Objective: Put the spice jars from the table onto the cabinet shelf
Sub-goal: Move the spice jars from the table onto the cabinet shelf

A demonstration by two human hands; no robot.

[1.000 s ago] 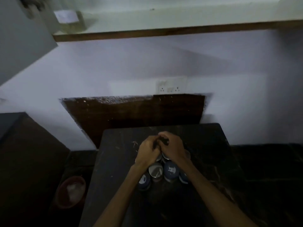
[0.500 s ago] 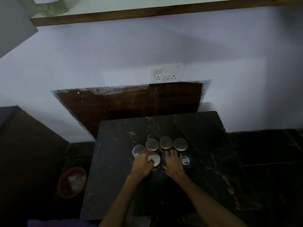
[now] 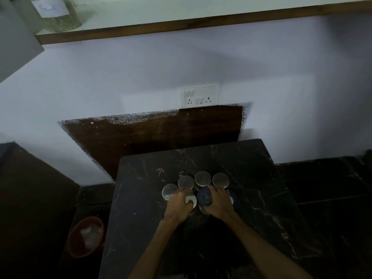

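Several spice jars with silver lids (image 3: pixel 202 178) stand in a cluster on the dark marble table (image 3: pixel 261 208). My left hand (image 3: pixel 179 206) is closed around a jar with a white lid (image 3: pixel 191 200) in the front row. Beside it, my right hand (image 3: pixel 219 202) grips a dark-lidded jar (image 3: pixel 205 196). Another dark jar (image 3: pixel 233 199) peeks out to the right of that hand. High above, the cabinet shelf (image 3: pixel 181 15) with a wooden front edge holds one labelled glass jar (image 3: pixel 58 15) at its left end.
A white switch and socket plate (image 3: pixel 201 95) sits on the wall above a dark wooden panel (image 3: pixel 153 135). A red bin (image 3: pixel 86 236) stands on the floor left of the table. A grey cabinet door (image 3: pixel 16 43) hangs open at top left.
My hands dropped from the back of the jar cluster to the front row and closed on two jars. The camera tilted so the shelf's labelled jar shows more.
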